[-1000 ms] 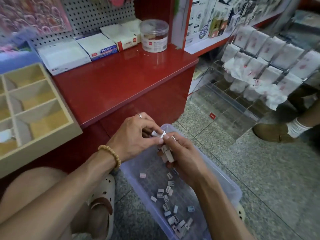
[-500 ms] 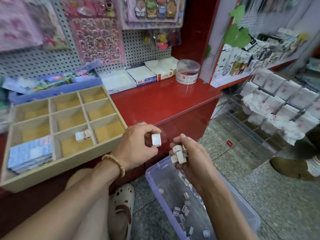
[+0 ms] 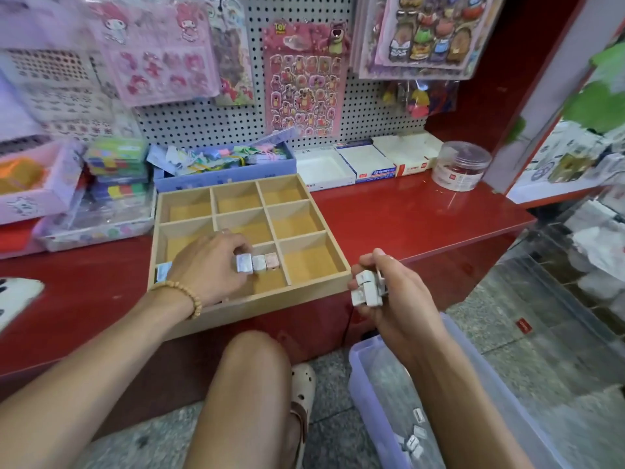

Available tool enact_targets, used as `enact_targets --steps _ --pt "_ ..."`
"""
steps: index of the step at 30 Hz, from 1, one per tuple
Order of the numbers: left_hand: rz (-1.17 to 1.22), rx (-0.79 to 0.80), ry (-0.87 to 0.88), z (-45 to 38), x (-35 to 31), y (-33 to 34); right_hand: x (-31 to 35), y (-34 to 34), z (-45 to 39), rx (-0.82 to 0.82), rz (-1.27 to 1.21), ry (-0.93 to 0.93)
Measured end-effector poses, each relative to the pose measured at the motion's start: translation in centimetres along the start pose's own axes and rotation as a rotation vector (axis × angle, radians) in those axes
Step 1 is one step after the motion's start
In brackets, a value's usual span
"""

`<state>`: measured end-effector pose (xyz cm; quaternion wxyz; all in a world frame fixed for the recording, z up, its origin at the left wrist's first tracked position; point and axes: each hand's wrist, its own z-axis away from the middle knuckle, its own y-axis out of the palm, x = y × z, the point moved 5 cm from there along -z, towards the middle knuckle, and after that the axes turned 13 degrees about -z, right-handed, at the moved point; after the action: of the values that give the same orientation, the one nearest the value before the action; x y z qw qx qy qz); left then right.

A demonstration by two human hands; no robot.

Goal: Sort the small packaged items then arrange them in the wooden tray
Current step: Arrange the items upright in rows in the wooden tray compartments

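A wooden tray (image 3: 324,279) with several square compartments lies on the red shelf. My left hand (image 3: 209,269) reaches into its front middle compartment and pinches a small white packet (image 3: 244,263), set beside two packets (image 3: 265,262) standing there in a row. A stack of packets (image 3: 164,270) shows in the front left compartment, mostly hidden by my wrist. My right hand (image 3: 389,292) hovers just off the tray's front right corner, gripping a clutch of small white packets (image 3: 367,288). More loose packets (image 3: 414,438) lie in the clear plastic bin (image 3: 358,367) on the floor.
Behind the tray stand a blue box of trinkets (image 3: 220,164), flat white boxes (image 3: 365,162) and a clear round jar (image 3: 461,165). Sticker sheets hang on the pegboard (image 3: 236,123). A clear rack of white packs (image 3: 595,248) stands to the right. My knee (image 3: 250,367) is below the shelf.
My left hand moved from in front of me into the tray's front middle compartment with its packet. My right hand lifted with its packets. The view swung up and left.
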<state>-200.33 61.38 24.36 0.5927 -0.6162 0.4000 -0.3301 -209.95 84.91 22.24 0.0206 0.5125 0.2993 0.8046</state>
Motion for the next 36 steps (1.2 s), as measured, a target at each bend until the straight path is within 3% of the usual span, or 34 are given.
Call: enact_targets --steps 7,14,29,32,36 --pt "-0.293 0.02 0.097 -2.0 0.5 1.8 -0.9 1.2 -0.8 -0.034 0.066 0.0" --pt "-0.413 -0.03 0.121 -2.6 0.2 3.2 -1.6 1.9 -1.8 -0.017 0.069 0.01" --pt "-0.334 0.017 0.131 -3.2 0.2 2.8 -2.4 3.6 -2.8 0.032 -0.016 0.08" --pt "-0.309 -0.058 0.132 -2.9 0.2 2.3 -2.8 4.2 -3.1 0.069 -0.115 0.127" --pt "0.086 -0.185 0.119 -2.2 -1.4 0.5 -3.4 5.4 -3.8 0.124 -0.265 0.163"
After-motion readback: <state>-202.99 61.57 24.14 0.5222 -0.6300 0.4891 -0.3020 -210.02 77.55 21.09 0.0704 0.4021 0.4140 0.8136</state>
